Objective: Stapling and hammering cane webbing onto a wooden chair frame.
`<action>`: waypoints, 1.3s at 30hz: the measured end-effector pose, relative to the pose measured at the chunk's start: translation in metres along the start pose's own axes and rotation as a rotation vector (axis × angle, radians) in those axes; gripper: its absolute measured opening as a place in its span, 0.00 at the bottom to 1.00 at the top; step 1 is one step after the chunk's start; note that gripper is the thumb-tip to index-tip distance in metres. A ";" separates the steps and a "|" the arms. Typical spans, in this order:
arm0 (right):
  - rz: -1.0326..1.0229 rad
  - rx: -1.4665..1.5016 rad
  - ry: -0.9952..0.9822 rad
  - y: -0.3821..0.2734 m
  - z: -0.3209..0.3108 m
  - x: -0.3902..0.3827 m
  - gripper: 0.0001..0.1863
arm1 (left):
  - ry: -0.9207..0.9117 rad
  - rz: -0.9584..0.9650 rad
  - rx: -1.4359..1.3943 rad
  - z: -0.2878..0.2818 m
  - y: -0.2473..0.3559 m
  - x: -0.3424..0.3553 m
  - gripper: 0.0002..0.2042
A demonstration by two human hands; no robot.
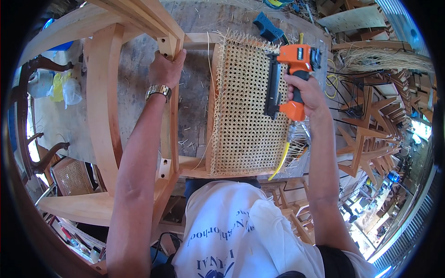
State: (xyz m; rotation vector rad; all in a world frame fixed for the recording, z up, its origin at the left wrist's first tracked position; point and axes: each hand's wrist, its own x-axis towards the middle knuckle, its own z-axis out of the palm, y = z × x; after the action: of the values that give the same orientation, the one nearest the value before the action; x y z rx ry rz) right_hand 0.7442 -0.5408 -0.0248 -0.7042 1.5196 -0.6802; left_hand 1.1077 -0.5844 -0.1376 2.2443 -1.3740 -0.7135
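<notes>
A wooden chair frame [105, 92] lies on a worn workbench, its legs toward the left. Woven cane webbing [245, 106] with frayed edges covers the panel on the right side of the frame. My left hand [166, 68] grips a rail of the frame near its far corner; a metal watch is on that wrist. My right hand [307, 95] is wrapped round the black grip of an orange and black nail gun [291, 60], which is over the right part of the cane. A yellow air hose [282, 160] runs from the gun's near end.
A blue sponge [268, 27] lies beyond the cane on the workbench [204, 16]. Loose cane strands [375, 60] and stacked wooden chair parts [371, 134] fill the right side. Plastic bags [69, 90] and dark carved legs [46, 65] are at the left.
</notes>
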 end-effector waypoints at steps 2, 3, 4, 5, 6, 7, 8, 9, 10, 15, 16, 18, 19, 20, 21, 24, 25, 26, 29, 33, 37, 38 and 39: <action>0.001 0.021 0.035 -0.006 -0.013 -0.022 0.11 | -0.003 0.003 -0.003 0.000 0.002 0.000 0.36; -0.006 0.005 0.058 -0.005 -0.021 -0.030 0.12 | 0.013 0.011 -0.011 0.001 0.000 0.000 0.36; -0.012 -0.011 0.083 -0.003 -0.031 -0.036 0.12 | 0.028 0.020 -0.019 0.001 -0.002 -0.001 0.36; -0.026 -0.001 0.087 0.003 -0.045 -0.041 0.13 | 0.028 0.021 -0.017 0.000 -0.002 -0.001 0.36; -0.018 -0.022 0.125 0.002 -0.053 -0.050 0.13 | 0.035 0.021 -0.012 0.000 -0.002 -0.001 0.36; -0.011 -0.042 0.162 0.000 -0.059 -0.059 0.13 | 0.043 0.021 -0.007 0.001 -0.001 -0.001 0.36; 0.011 -0.013 0.197 0.002 -0.068 -0.067 0.14 | 0.042 0.025 -0.005 0.001 0.001 -0.001 0.36; 0.013 -0.024 0.241 0.005 -0.077 -0.072 0.14 | 0.049 0.020 0.000 0.000 0.002 -0.002 0.35; 0.015 -0.034 0.283 0.008 -0.086 -0.076 0.14 | 0.056 0.015 0.005 0.000 0.003 -0.003 0.35; 0.040 0.013 0.383 0.034 -0.134 -0.075 0.13 | 0.065 0.014 0.039 0.000 0.002 -0.001 0.36; 0.043 0.019 0.376 0.041 -0.143 -0.070 0.13 | 0.068 0.016 0.044 -0.001 0.001 -0.001 0.36; 0.036 -0.014 0.429 0.054 -0.163 -0.059 0.12 | 0.063 0.019 0.047 -0.001 0.003 -0.001 0.37; 0.033 -0.052 0.440 0.061 -0.175 -0.052 0.11 | 0.059 0.021 0.043 -0.001 0.003 -0.002 0.37; 0.038 -0.046 0.431 0.068 -0.183 -0.044 0.11 | 0.062 0.019 0.053 -0.001 0.002 -0.001 0.37; 0.042 -0.092 0.452 0.073 -0.190 -0.037 0.11 | 0.064 0.028 0.049 0.000 0.001 0.000 0.37; 0.065 -0.151 0.456 0.085 -0.209 -0.026 0.13 | 0.063 0.042 0.041 0.001 0.000 0.000 0.38; 0.057 -0.178 0.471 0.088 -0.214 -0.023 0.13 | 0.059 0.049 0.031 0.003 0.001 -0.001 0.38; 0.048 -0.206 0.494 0.087 -0.219 -0.022 0.14 | 0.050 0.055 0.027 0.007 -0.003 0.001 0.38; 0.078 -0.399 0.532 0.099 -0.241 -0.018 0.19 | 0.061 0.047 0.111 0.017 0.004 0.011 0.36; 0.019 -0.456 0.414 0.126 -0.245 0.013 0.22 | 0.113 0.088 0.020 0.002 -0.022 0.015 0.32; -0.003 -0.836 0.543 0.142 -0.261 0.020 0.28 | 0.059 0.085 0.036 0.008 -0.008 0.011 0.34; -0.009 -1.011 0.645 0.149 -0.255 0.028 0.33 | 0.059 0.090 0.041 0.009 -0.009 0.011 0.34; -0.007 -1.003 0.642 0.153 -0.255 0.034 0.33 | 0.061 0.093 0.049 0.010 -0.011 0.013 0.34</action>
State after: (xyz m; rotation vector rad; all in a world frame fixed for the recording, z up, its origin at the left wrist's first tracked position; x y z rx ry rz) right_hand 0.4826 -0.4666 -0.1487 -1.3041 2.4836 -0.0779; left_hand 1.1139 -0.5923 -0.1545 2.2041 -1.4709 -0.5808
